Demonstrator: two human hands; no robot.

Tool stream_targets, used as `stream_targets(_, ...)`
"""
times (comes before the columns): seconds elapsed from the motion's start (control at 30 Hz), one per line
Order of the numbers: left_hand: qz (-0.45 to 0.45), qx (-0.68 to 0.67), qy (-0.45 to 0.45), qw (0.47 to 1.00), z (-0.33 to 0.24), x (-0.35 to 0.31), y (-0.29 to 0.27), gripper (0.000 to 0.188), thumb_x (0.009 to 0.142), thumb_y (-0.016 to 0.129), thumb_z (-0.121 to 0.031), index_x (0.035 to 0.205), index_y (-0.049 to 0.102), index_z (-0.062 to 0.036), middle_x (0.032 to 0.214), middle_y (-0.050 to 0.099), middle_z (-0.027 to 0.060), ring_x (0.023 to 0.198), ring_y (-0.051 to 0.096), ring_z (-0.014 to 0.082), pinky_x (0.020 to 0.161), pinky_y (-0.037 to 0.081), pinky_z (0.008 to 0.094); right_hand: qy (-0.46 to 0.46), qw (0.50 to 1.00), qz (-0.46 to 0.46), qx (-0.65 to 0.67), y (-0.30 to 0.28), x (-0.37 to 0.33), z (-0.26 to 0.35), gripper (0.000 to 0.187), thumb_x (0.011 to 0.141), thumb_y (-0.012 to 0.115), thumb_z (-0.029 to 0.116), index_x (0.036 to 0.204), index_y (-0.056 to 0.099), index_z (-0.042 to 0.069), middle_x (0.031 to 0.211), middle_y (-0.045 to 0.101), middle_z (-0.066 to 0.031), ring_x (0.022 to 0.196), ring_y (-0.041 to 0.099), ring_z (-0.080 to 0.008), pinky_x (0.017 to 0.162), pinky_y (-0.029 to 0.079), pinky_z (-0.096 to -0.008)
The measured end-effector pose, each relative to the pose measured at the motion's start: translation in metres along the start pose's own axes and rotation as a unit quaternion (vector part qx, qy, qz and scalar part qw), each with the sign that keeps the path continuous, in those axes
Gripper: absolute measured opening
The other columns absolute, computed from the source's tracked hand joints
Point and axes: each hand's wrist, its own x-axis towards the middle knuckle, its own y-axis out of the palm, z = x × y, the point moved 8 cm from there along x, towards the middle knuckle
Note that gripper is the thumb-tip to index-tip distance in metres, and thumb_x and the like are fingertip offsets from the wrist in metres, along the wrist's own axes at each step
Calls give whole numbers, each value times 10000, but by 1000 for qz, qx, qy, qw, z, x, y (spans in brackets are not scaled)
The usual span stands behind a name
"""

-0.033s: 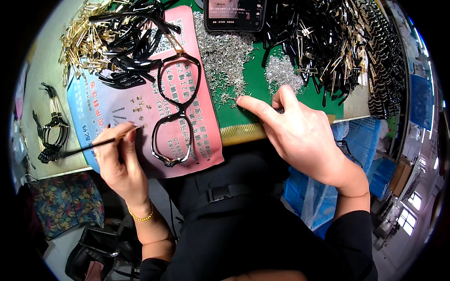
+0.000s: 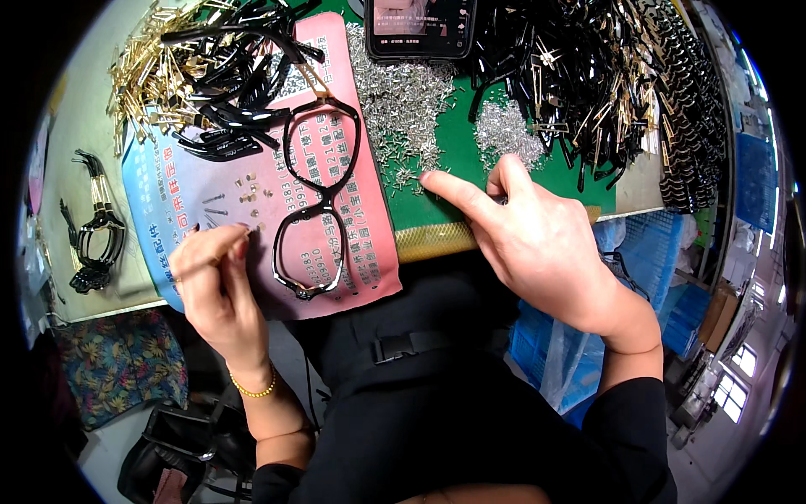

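My left hand (image 2: 217, 277) is over the near left part of a printed pink-and-blue sheet (image 2: 382, 269), its fingers closed together. Whatever they hold is hidden or blurred. Beside it on the sheet lies a black eyeglass frame (image 2: 326, 195), one temple (image 2: 312, 77) reaching toward the far side. My right hand (image 2: 537, 239) stretches its index finger to the near edge of a heap of small silver screws (image 2: 407, 109). Its other fingers curl inward, and a dark bit of something I cannot make out shows among them. Several loose screws and small metal bits (image 2: 249, 189) lie on the sheet.
Black and gold temples (image 2: 193, 80) are piled at the far left, more temples (image 2: 579, 84) at the far right. A phone (image 2: 420, 29) stands at the back. A smaller heap of tiny silver parts (image 2: 508, 134) rests on the green mat (image 2: 462, 214). Folded glasses (image 2: 96, 239) lie at left.
The black temple that stuck out leftward from my left hand no longer shows there. My right hand has hardly moved.
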Motion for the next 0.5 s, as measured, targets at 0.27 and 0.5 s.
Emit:
stream_targets(0.27, 4, -52, 191, 980, -40, -55, -14, 250, 885, 791, -222, 990, 565, -201, 995, 753, -51, 1028, 649, 224, 1068, 467, 555, -9, 996, 19, 83, -4, -5, -9, 659, 872, 613, 61, 1487, 512, 276, 956, 532, -119, 701, 656, -265, 528, 548, -384)
stream_targets(0.5, 20, -147, 169, 974, -63, -18, 31, 270, 751, 834, -57, 923, 628, -89, 960, 733, 67, 960, 702, 283, 996, 547, 510, -64, 987, -14, 146, -18, 4, 17, 592, 841, 634, 28, 1400, 575, 214, 1183, 594, -104, 743, 685, -307, 603, 576, -394)
